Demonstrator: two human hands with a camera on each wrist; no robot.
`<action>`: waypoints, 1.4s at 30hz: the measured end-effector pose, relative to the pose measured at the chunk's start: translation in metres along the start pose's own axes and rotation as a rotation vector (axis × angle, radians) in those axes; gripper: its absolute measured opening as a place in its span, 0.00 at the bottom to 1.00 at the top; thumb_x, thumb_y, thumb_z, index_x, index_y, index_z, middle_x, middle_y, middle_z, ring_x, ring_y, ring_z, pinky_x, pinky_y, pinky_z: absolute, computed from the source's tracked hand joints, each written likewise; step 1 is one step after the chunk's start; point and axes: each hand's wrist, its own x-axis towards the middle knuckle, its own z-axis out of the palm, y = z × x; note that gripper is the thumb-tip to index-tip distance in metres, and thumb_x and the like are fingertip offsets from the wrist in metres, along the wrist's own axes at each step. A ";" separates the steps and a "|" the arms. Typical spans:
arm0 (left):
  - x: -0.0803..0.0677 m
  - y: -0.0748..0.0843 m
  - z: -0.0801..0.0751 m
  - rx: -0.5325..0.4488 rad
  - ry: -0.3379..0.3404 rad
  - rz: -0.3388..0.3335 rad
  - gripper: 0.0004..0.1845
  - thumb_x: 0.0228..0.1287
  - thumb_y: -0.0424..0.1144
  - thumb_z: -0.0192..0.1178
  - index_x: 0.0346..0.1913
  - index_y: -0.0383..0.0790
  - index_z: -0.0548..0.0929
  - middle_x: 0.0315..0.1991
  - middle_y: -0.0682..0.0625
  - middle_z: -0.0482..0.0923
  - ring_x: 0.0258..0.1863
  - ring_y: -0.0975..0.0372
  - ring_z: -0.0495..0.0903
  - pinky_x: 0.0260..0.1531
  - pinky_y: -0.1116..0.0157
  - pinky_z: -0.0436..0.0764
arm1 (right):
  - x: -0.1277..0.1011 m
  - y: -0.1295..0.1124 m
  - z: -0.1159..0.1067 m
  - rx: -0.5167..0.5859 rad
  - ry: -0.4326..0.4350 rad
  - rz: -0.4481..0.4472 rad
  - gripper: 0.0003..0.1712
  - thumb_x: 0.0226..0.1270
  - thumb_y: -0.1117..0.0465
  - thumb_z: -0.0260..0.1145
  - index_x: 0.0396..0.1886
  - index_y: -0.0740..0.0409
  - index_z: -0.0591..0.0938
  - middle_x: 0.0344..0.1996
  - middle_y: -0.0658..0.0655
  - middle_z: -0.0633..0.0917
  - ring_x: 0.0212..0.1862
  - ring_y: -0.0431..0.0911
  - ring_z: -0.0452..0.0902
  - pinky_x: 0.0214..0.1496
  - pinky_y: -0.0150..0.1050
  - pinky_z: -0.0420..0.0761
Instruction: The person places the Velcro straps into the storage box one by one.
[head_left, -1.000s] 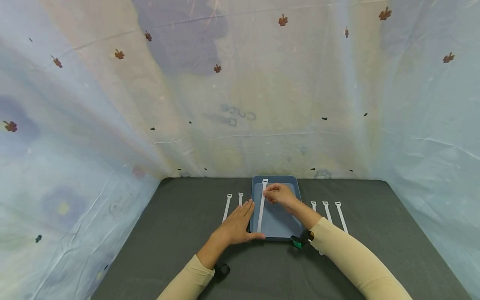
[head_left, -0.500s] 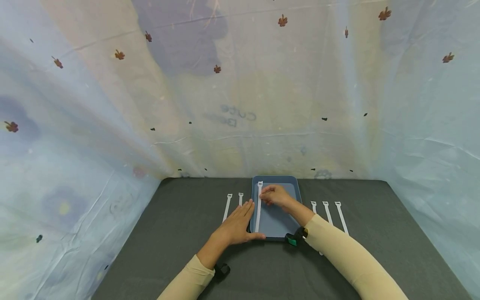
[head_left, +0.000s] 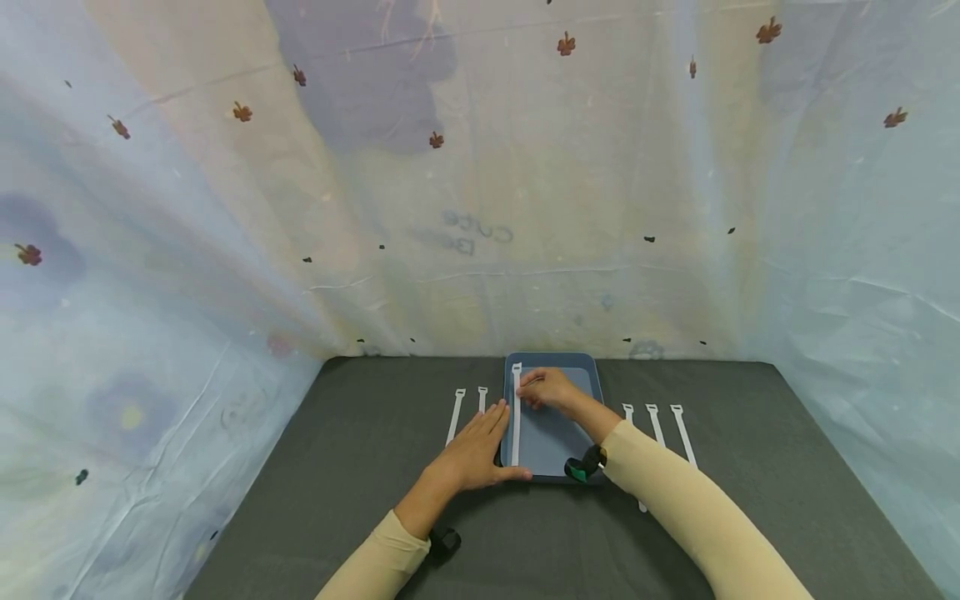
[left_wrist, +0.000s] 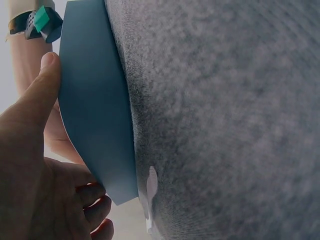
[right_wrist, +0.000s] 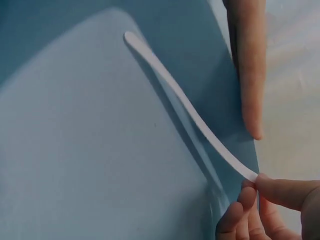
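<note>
A blue tray [head_left: 558, 437] lies on the dark grey mat. Along its left side runs a white strap [head_left: 515, 421], one end raised. My right hand [head_left: 527, 386] pinches that strap near its far end; in the right wrist view the fingers [right_wrist: 250, 192] hold the strap [right_wrist: 190, 110] above the tray [right_wrist: 90, 150]. My left hand [head_left: 480, 440] rests flat on the mat against the tray's left edge, fingers straight. Its thumb [left_wrist: 37, 95] lies along the tray's rim [left_wrist: 95, 115].
Two white straps [head_left: 454, 414] lie on the mat left of the tray, three more [head_left: 655, 422] on its right. A pale printed sheet [head_left: 480, 208] walls in the back and both sides. Grey mat [head_left: 337, 467] stretches out on either side.
My right hand has carried the strap leftward, from nearer the tray's middle to its left side. The left hand has stayed where it was.
</note>
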 end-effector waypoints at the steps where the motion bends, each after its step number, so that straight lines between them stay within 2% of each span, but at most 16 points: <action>1: 0.000 0.000 0.000 -0.002 -0.001 0.000 0.64 0.66 0.76 0.62 0.87 0.33 0.50 0.88 0.39 0.47 0.87 0.51 0.50 0.85 0.50 0.53 | 0.001 0.001 0.000 -0.009 0.001 0.000 0.10 0.74 0.67 0.72 0.50 0.69 0.85 0.33 0.59 0.88 0.33 0.47 0.84 0.37 0.40 0.87; 11: 0.001 -0.001 0.003 0.010 -0.002 0.000 0.65 0.66 0.76 0.62 0.87 0.33 0.49 0.88 0.39 0.46 0.87 0.50 0.49 0.85 0.50 0.52 | 0.010 0.009 0.003 -0.031 -0.001 0.007 0.08 0.72 0.69 0.73 0.46 0.68 0.84 0.33 0.58 0.89 0.32 0.46 0.84 0.34 0.37 0.86; 17: 0.001 0.000 0.002 0.000 0.001 0.002 0.64 0.66 0.76 0.62 0.87 0.33 0.49 0.88 0.39 0.46 0.87 0.50 0.50 0.85 0.50 0.52 | 0.012 0.011 0.003 -0.053 0.014 0.007 0.08 0.70 0.70 0.75 0.44 0.67 0.85 0.29 0.56 0.88 0.29 0.44 0.83 0.30 0.35 0.84; 28: 0.001 0.001 0.001 -0.008 -0.001 0.002 0.64 0.67 0.75 0.62 0.87 0.32 0.49 0.88 0.38 0.46 0.87 0.49 0.50 0.85 0.50 0.52 | 0.010 0.010 0.006 -0.125 0.018 0.006 0.06 0.69 0.69 0.76 0.40 0.64 0.85 0.27 0.54 0.86 0.29 0.44 0.81 0.31 0.35 0.83; 37: 0.001 0.002 0.001 0.006 0.006 0.002 0.64 0.66 0.76 0.62 0.87 0.33 0.50 0.88 0.38 0.47 0.86 0.49 0.51 0.85 0.50 0.53 | 0.014 0.015 0.007 -0.162 0.032 -0.024 0.05 0.70 0.68 0.76 0.39 0.64 0.86 0.25 0.53 0.85 0.26 0.42 0.78 0.27 0.32 0.80; 42: 0.001 0.001 0.001 0.009 0.004 -0.001 0.64 0.66 0.75 0.63 0.87 0.32 0.50 0.88 0.38 0.47 0.86 0.49 0.51 0.85 0.50 0.53 | 0.011 0.012 0.006 -0.152 0.018 -0.035 0.07 0.70 0.69 0.75 0.42 0.67 0.85 0.27 0.55 0.86 0.28 0.44 0.80 0.29 0.34 0.82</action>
